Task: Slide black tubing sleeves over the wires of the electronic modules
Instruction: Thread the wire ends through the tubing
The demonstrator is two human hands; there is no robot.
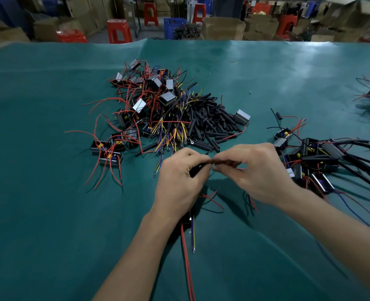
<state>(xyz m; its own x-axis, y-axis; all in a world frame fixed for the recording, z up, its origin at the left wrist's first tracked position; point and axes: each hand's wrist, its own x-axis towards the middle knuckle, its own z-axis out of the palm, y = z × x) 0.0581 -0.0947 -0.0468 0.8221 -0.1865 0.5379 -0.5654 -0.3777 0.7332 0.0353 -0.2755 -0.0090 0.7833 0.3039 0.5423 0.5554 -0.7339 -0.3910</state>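
Black sleeve (198, 168) is pinched in the left hand (179, 177); the right hand (253, 170) pinches a thin, floppy red wire (225, 163) at its tip, best gripped there, just near of the loose sleeve pile (210, 122) on the worktop (49, 213)

Red stools (119, 31) – cardboard boxes (223, 28), bkgd
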